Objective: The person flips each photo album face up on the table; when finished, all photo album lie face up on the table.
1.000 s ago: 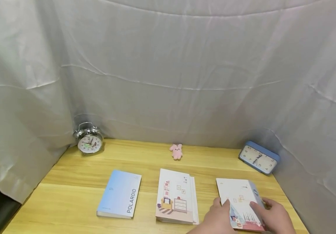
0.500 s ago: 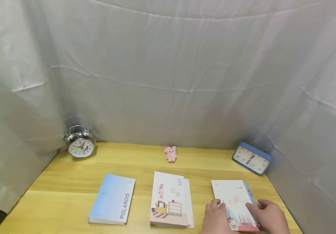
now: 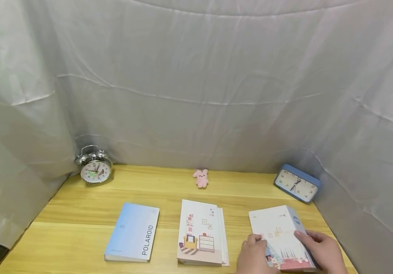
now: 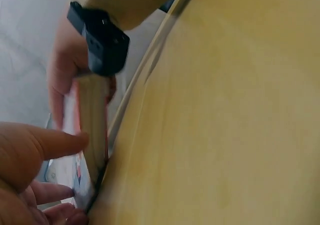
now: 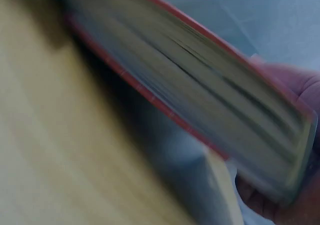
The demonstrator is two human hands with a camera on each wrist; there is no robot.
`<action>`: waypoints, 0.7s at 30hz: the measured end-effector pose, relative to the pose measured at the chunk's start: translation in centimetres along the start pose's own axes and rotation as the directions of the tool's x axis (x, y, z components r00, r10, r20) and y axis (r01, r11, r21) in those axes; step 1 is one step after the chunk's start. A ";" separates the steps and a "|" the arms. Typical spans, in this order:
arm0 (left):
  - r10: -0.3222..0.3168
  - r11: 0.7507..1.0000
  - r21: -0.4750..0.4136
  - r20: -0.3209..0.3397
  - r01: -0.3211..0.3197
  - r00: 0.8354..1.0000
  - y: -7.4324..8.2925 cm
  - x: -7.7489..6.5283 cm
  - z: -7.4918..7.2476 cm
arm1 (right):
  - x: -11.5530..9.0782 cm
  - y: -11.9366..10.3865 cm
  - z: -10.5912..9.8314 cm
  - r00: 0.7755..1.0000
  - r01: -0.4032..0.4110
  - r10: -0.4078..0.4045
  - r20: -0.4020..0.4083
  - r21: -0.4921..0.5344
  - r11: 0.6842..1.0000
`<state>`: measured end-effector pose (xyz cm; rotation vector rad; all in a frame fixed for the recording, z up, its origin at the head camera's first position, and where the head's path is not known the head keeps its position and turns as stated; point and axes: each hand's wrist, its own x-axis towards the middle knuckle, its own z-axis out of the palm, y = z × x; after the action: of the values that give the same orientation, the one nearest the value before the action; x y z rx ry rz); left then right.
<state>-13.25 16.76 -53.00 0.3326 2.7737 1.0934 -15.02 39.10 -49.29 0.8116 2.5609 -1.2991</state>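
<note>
A white illustrated book with a blue-grey spine is at the right front of the table, between both hands. My right hand grips it at the spine, thumb on top of the cover. That spine side is tipped up, and its page edge shows between red-edged covers in the right wrist view. My left hand lies along the opposite edge. In the left wrist view, its thumb reaches out straight over the page block, while the other fingers lie near the book's close corner.
To the left lie a stack of white illustrated books and a blue POLAROID book. At the back are a twin-bell alarm clock, a pink bunny figure and a blue clock. Grey curtain encloses the table.
The book's spine side has tilted upward in my right hand, showing more of the spine. My left hand has stayed at the opposite edge. The head view has shifted slightly.
</note>
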 end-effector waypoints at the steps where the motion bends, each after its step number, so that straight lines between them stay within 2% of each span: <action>1: -0.011 1.000 -0.029 0.014 0.012 1.000 0.0 0.0 -0.1 | -0.1 -0.1 -0.1 1.000 0.003 -0.003 -0.002 0.018 1.000; 9: -0.010 0.983 -0.183 0.070 0.022 0.998 0.4 -0.5 -1.1 | -1.3 -1.5 -0.9 0.997 0.048 -0.052 0.058 0.073 0.996; 13: -0.005 0.974 -0.226 0.097 0.027 0.995 0.9 -0.9 -1.6 | -2.1 -1.8 -1.5 0.995 0.064 -0.076 0.058 0.174 0.983; 17: -0.018 0.953 -0.300 0.097 0.046 0.995 1.3 -0.7 -2.2 | -2.7 -1.6 -1.8 0.989 0.090 -0.125 0.074 0.369 0.925; 21: -0.015 0.935 -0.351 0.085 0.044 0.996 1.6 -0.5 -2.8 | -3.0 -1.1 -1.5 0.966 0.172 -0.244 0.084 0.494 0.852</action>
<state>-13.13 15.94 -49.88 0.2817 2.4382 1.5000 -12.94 38.56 -46.49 0.4818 2.2813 -2.0374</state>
